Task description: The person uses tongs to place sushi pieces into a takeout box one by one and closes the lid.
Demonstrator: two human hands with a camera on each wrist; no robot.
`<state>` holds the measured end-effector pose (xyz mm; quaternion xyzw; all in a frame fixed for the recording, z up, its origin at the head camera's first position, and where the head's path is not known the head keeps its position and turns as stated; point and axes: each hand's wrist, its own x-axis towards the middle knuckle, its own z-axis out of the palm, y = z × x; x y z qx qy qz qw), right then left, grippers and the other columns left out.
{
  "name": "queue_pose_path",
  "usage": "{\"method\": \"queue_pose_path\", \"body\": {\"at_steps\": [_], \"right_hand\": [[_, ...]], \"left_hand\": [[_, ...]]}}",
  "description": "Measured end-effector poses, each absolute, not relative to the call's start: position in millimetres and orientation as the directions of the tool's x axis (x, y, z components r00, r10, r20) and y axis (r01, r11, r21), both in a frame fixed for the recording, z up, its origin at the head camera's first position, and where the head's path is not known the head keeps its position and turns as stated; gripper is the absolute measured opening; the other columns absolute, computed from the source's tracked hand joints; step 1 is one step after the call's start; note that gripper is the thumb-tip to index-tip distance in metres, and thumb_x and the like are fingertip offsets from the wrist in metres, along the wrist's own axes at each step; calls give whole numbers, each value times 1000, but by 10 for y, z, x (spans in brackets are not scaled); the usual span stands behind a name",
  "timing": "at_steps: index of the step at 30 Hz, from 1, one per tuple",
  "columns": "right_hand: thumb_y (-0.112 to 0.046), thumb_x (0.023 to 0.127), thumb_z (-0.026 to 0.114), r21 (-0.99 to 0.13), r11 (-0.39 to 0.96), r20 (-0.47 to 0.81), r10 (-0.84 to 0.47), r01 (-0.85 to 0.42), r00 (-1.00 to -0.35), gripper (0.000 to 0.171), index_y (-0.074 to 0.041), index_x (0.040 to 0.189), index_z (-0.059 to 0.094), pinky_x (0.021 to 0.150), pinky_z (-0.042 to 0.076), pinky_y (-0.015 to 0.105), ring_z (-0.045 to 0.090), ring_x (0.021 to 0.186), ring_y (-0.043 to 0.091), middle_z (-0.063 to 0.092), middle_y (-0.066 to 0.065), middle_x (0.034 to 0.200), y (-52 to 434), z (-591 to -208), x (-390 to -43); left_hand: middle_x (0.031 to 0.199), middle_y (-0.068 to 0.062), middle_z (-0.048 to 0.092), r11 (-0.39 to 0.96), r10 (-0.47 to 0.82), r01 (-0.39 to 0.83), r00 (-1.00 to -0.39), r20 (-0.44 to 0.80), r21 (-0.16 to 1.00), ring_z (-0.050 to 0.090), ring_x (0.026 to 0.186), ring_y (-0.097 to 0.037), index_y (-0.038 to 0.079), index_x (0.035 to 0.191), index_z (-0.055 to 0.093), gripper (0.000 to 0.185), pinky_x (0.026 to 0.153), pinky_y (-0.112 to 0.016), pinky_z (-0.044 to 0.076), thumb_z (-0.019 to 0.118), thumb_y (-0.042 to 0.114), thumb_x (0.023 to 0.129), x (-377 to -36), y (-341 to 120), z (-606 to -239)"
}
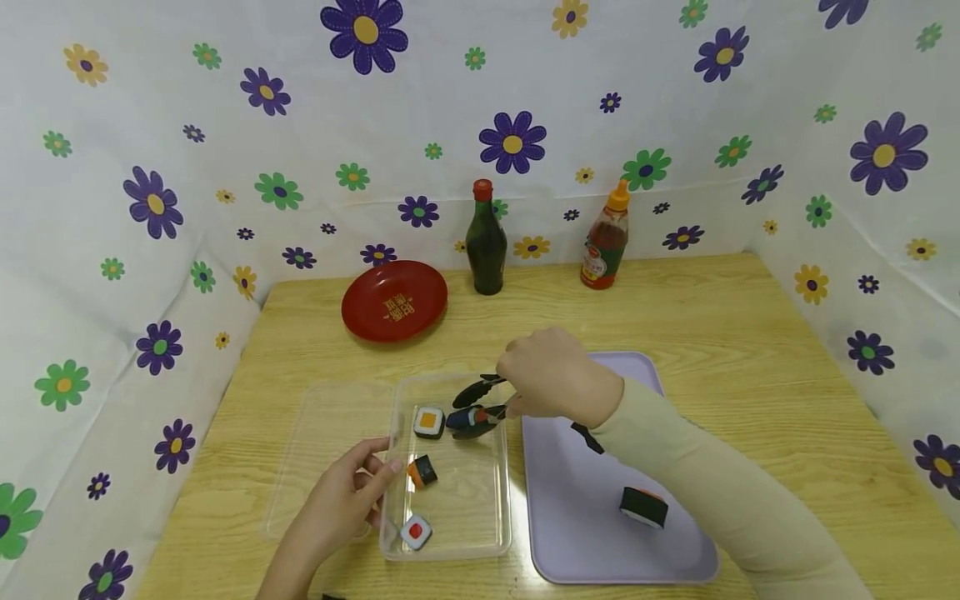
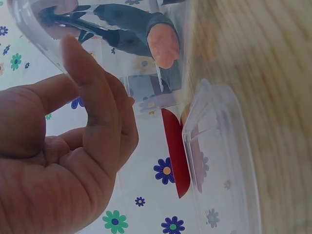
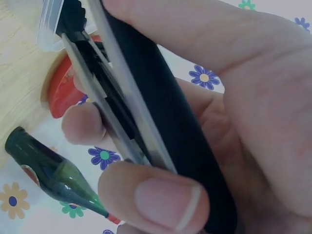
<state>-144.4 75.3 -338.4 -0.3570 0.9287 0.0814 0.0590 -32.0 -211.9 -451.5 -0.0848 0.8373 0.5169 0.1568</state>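
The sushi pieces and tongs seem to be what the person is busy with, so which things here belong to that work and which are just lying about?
In use:
- black tongs held by the right hand
- clear container steadied by the left hand
- sushi pieces inside it
- lilac tray with one sushi roll

Lying about:
- red plate
- dark green bottle
- sauce bottle
- clear lid

From my head view the scene is bright and evenly lit, with only soft, short shadows under the hands. I see a pale glare along the edge of the clear box point(image 1: 450, 467) and a faint sheen on the desk point(image 1: 750, 333). The flowered cloth bows at the frame edges, a wide-lens warp. My left wrist view is washed out and soft; the desk there blurs. My right wrist view is dimmer, and the tongs point(image 3: 161, 122) and fingers point(image 3: 161, 200) sit too close for focus.
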Motion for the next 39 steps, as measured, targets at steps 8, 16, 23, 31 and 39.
{"method": "queue_pose_path", "body": {"at_steps": [8,16,23,31,39], "right_hand": [[-53,84,86,13,701,-152,-703,-713,-695,52,-22,124,76,61,58,36,70,79,18,75,0,111,963,-3405,-1448],[-54,83,87,-96,684,8,-726,-724,-687,59,-19,129,74,56,53,25,61,69,9,71,-2,100,1352,-3501,-1397],[-58,85,83,-206,726,93,-653,-656,-751,67,-16,136,72,53,36,18,44,65,2,64,-6,92,1802,-3593,-1310],[-55,82,86,-248,784,107,-561,-569,-821,69,-15,136,71,57,40,19,46,68,-1,64,-8,95,2397,-3745,-1071],[-43,75,95,-274,796,208,-498,-539,-842,70,-13,133,71,53,34,16,36,62,-9,54,-11,91,2871,-3976,-811]], "left_hand": [[104,-8,58,452,24,-298,-938,-345,841,60,67,-16,12,149,56,51,53,-36,62,69,29,104,-322,-2126,-4526],[103,-7,58,457,46,-288,-937,-345,841,60,66,-16,10,151,54,53,52,-34,61,68,31,104,-320,-2147,-4520],[104,-7,57,456,53,-284,-937,-344,844,60,68,-15,10,152,53,54,55,-37,63,68,32,104,-328,-2142,-4511],[104,-8,58,456,48,-300,-932,-359,838,61,69,-17,12,150,55,52,55,-35,63,69,31,104,-325,-2143,-4518],[105,-8,58,461,53,-293,-933,-356,838,62,69,-17,11,151,54,53,55,-35,62,68,31,104,-329,-2152,-4505]]}}
